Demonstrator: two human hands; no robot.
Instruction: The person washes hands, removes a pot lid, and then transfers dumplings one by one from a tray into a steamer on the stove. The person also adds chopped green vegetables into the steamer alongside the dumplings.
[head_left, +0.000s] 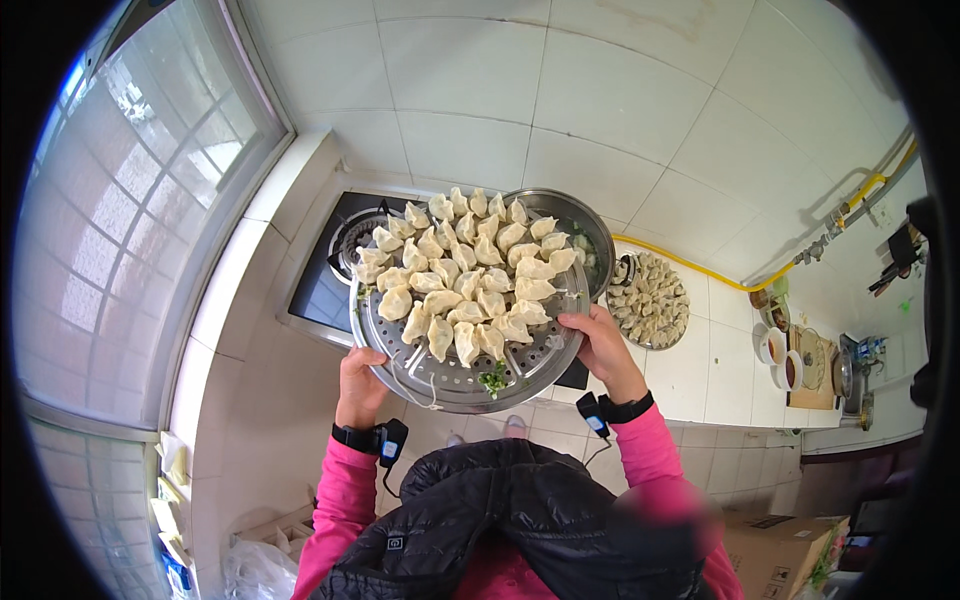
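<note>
My left hand (361, 382) grips the near left rim of a round perforated metal steamer tray (540, 375). My right hand (601, 346) holds the same tray at its right rim, thumb on top. Many uncooked dumplings (465, 277) cover most of the tray, and chopped greens (493, 379) lie near its front edge. The tray is above a black gas stove (307, 289), hiding much of it. Behind the tray's right side stands a large metal pot (604, 232) with liquid and some pale and green pieces inside.
A second round tray of dumplings (651, 304) stands on the tiled counter (690, 375) to the right. Farther right are bowls of dark red sauce (790, 371), a wooden board (823, 375) and a glass lid (810, 358). A yellow gas pipe (686, 262) runs along the wall; a window is at left.
</note>
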